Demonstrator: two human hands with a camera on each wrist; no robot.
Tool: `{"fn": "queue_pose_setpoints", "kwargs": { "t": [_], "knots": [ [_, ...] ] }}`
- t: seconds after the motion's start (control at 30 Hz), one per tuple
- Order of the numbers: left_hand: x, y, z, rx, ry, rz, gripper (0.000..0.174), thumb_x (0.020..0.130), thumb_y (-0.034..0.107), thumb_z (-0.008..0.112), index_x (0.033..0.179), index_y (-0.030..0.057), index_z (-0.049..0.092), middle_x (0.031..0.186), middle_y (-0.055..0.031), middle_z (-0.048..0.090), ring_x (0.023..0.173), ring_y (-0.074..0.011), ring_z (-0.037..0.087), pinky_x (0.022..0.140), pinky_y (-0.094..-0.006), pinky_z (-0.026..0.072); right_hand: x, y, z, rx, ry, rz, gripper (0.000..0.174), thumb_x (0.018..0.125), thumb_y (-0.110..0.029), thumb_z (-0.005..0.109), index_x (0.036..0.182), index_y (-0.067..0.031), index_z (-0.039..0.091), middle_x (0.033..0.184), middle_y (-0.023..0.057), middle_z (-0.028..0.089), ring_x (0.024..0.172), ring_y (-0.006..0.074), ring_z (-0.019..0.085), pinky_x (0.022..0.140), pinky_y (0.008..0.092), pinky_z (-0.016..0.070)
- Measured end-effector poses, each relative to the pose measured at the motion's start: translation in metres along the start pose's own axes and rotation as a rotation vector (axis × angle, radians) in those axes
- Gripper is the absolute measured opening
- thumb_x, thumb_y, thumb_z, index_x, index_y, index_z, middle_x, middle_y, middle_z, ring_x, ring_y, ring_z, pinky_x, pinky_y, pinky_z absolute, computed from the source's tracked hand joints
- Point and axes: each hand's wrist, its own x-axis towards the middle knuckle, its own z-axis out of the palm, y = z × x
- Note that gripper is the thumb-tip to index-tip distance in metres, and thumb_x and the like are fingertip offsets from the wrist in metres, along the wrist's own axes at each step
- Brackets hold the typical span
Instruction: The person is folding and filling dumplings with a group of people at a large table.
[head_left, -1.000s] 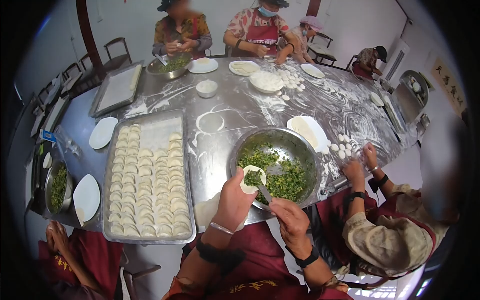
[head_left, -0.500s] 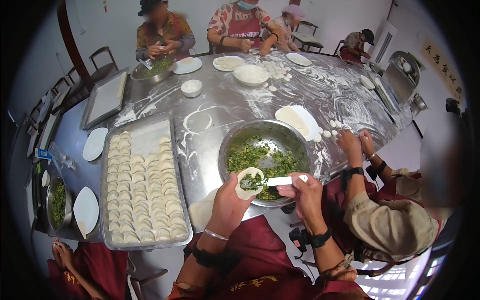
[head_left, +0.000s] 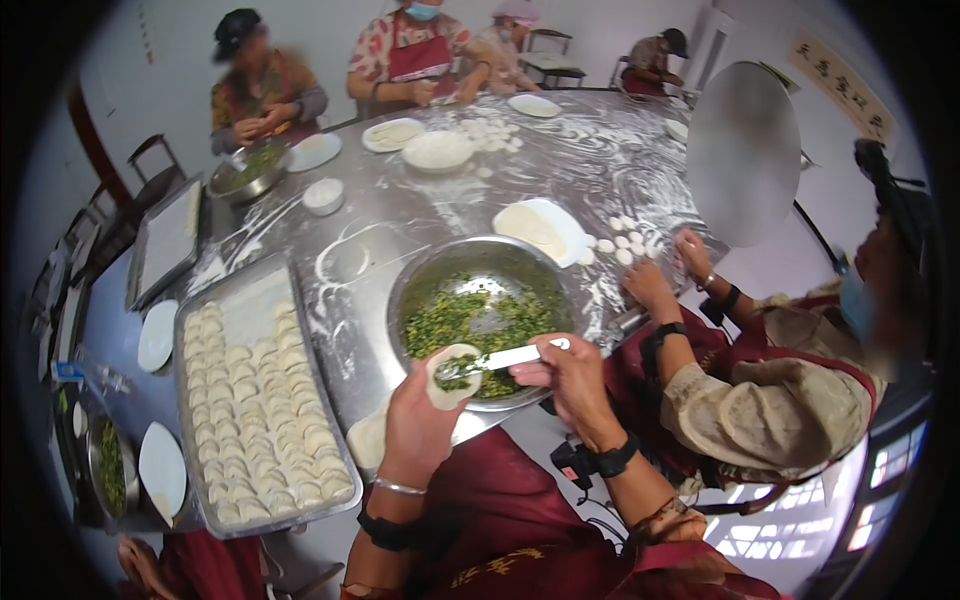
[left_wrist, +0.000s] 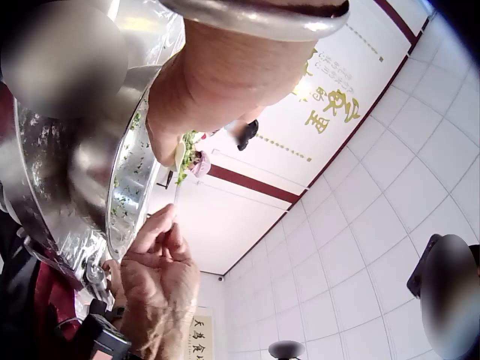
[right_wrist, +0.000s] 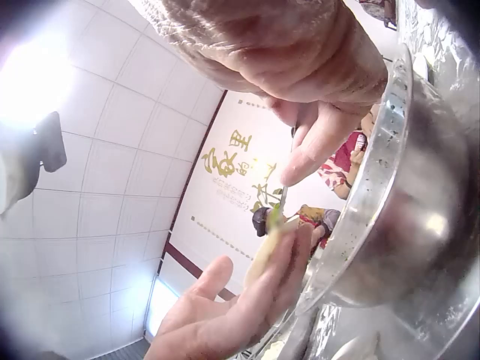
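Note:
My left hand cups a round dumpling wrapper over the near edge of a large steel bowl. A mound of chopped green filling sits on the wrapper. My right hand pinches the handle of a flat spatula, its tip in the mound. In the right wrist view, the left fingers support the wrapper from below, its thumb raised. More green and yellow filling lines the bowl. The left wrist view shows the right hand gripping the spatula beyond the left hand.
Left of the bowl, a metal tray holds rows of folded dumplings. Behind the bowl stands a white plate with wrappers. Dough balls lie near another person's hands at right. More people work across the floured table.
The spatula has swung from pointing down toward me to lying nearly level, its tip still at the filling. The head view has shifted, so the table appears turned and further left.

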Motion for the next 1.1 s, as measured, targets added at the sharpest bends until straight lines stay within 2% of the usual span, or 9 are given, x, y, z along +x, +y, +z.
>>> {"fn": "queue_pose_setpoints", "kwargs": {
  "t": [0.2, 0.23, 0.33, 0.4, 0.5, 0.53, 0.7, 0.77, 1.1],
  "knots": [
    [0.002, 0.005, -0.011, -0.216, 0.058, -0.047, 0.043, 0.104, 0.03, 0.041, 0.132, -0.0026, 0.048, 0.132, -0.0164, 0.055, 0.124, -0.0301, 0.051, 0.109, -0.0453, 0.0382, -0.014, -0.012, -0.008, -0.004, -0.044, -0.148, 0.021, 0.096, -0.008, 0.056, 0.108, 0.0089, 0.058, 0.094, 0.0173, 0.066, 0.08, 0.0298, 0.072, 0.067, 0.0308, 0.0615],
    [-0.001, 0.007, -0.011, -0.217, 0.068, -0.05, 0.043, 0.104, 0.029, 0.042, 0.132, -0.0027, 0.047, 0.133, -0.0168, 0.055, 0.125, -0.0305, 0.051, 0.109, -0.0459, 0.0382, -0.019, -0.017, -0.009, -0.055, -0.024, -0.245, 0.02, 0.096, -0.009, 0.057, 0.105, 0.0075, 0.061, 0.093, 0.0138, 0.068, 0.078, 0.0236, 0.072, 0.067, 0.0299, 0.0593],
    [-0.005, 0.011, -0.019, -0.171, 0.071, -0.024, 0.041, 0.103, 0.029, 0.045, 0.13, -0.0024, 0.049, 0.131, -0.0166, 0.057, 0.123, -0.03, 0.053, 0.107, -0.0465, 0.0405, -0.024, -0.017, -0.021, -0.741, -0.012, -0.745, 0.013, 0.092, -0.013, 0.061, 0.096, -0.0032, 0.069, 0.089, 0.0119, 0.07, 0.08, 0.0231, 0.069, 0.07, 0.0345, 0.054],
    [-0.008, 0.012, -0.02, -0.177, 0.068, -0.028, 0.041, 0.103, 0.028, 0.046, 0.13, -0.0024, 0.049, 0.131, -0.0167, 0.057, 0.123, -0.0302, 0.053, 0.107, -0.0468, 0.0407, -0.024, -0.002, -0.024, -1.062, -0.122, -0.867, 0.008, 0.085, -0.01, 0.061, 0.091, -0.0069, 0.067, 0.085, 0.0116, 0.065, 0.077, 0.0309, 0.064, 0.067, 0.0413, 0.0525],
    [-0.01, 0.012, -0.013, -0.164, 0.042, -0.05, 0.04, 0.103, 0.028, 0.046, 0.129, -0.0024, 0.049, 0.132, -0.0179, 0.056, 0.125, -0.0315, 0.052, 0.108, -0.0475, 0.0403, -0.027, 0.028, -0.024, -1.313, -0.26, -0.883, 0.006, 0.079, -0.009, 0.06, 0.085, -0.0076, 0.062, 0.08, 0.0093, 0.059, 0.077, 0.0311, 0.061, 0.066, 0.0456, 0.0504],
    [-0.012, 0.011, -0.009, -0.17, 0.03, -0.056, 0.04, 0.103, 0.028, 0.046, 0.129, -0.0024, 0.05, 0.133, -0.0185, 0.055, 0.125, -0.0321, 0.051, 0.108, -0.0478, 0.0402, -0.033, 0.026, -0.024, -1.392, -0.317, -0.803, 0.011, 0.08, -0.01, 0.063, 0.09, -0.0082, 0.064, 0.088, 0.0098, 0.064, 0.091, 0.0319, 0.063, 0.074, 0.0425, 0.0522],
    [-0.029, 0.012, 0.008, -0.157, 0.014, -0.076, 0.038, 0.101, 0.021, 0.047, 0.13, -0.0039, 0.049, 0.131, -0.0164, 0.056, 0.124, -0.03, 0.052, 0.108, -0.0454, 0.0409, -0.05, 0.006, -0.015, -1.218, -0.36, -0.895, 0.035, 0.073, -0.008, 0.075, 0.107, -0.007, 0.067, 0.119, 0.0158, 0.064, 0.119, 0.0364, 0.057, 0.096, 0.0407, 0.05],
    [-0.038, 0.017, 0.022, -0.036, 0.026, -0.09, 0.04, 0.101, 0.023, 0.047, 0.131, -0.0038, 0.049, 0.129, -0.0133, 0.058, 0.12, -0.0256, 0.055, 0.103, -0.0421, 0.0442, -0.063, -0.009, 0.0, -1.025, -0.331, -0.955, 0.038, 0.072, -0.005, 0.076, 0.109, -0.0057, 0.067, 0.123, 0.0151, 0.063, 0.121, 0.0376, 0.055, 0.097, 0.0432, 0.0493],
    [-0.062, 0.021, 0.045, 0.07, -0.079, -0.109, 0.042, 0.104, 0.023, 0.041, 0.138, -0.0027, 0.043, 0.134, -0.0115, 0.051, 0.122, -0.0203, 0.052, 0.105, -0.0395, 0.0418, -0.069, -0.005, 0.027, -0.933, -0.398, -1.234, 0.026, 0.067, 0.0, 0.076, 0.092, -0.0046, 0.069, 0.12, 0.0125, 0.064, 0.12, 0.0358, 0.058, 0.094, 0.0444, 0.0516]
  ]
}}
